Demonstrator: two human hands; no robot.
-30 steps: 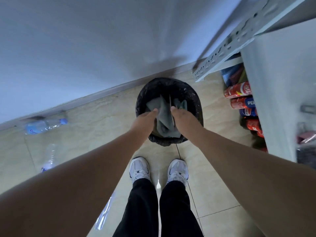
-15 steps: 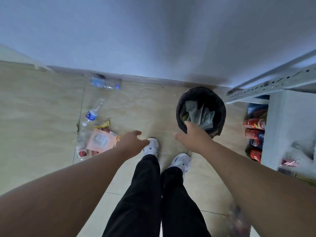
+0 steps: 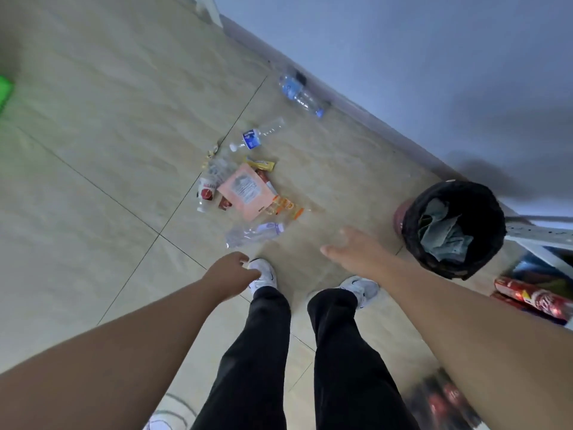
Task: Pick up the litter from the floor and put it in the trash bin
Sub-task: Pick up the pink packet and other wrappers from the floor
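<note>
A black-lined trash bin (image 3: 412, 225) stands by the wall at right, with grey crumpled wrapping (image 3: 443, 234) inside. Litter lies on the tiled floor ahead: a pink packet (image 3: 245, 190), a yellow wrapper (image 3: 261, 164), an orange wrapper (image 3: 286, 207), a red-and-white cup (image 3: 205, 190) and several clear plastic bottles, one (image 3: 255, 234) nearest my feet, one (image 3: 257, 136) further off, one (image 3: 299, 93) by the wall. My left hand (image 3: 231, 274) hangs empty with loosely curled fingers above my left shoe. My right hand (image 3: 353, 249) is empty with fingers spread, left of the bin.
A metal shelf frame (image 3: 539, 235) with red drink packs (image 3: 533, 297) beneath stands at right beside the bin. More red cans (image 3: 440, 401) blur at the bottom right. The wall's skirting (image 3: 356, 110) runs diagonally behind the litter. Something green (image 3: 4, 91) sits at the left edge.
Both hands left the bin after letting go of the grey wrapping, which stays inside. The view swung left, bringing the litter pile toward the centre and the bin to the right.
</note>
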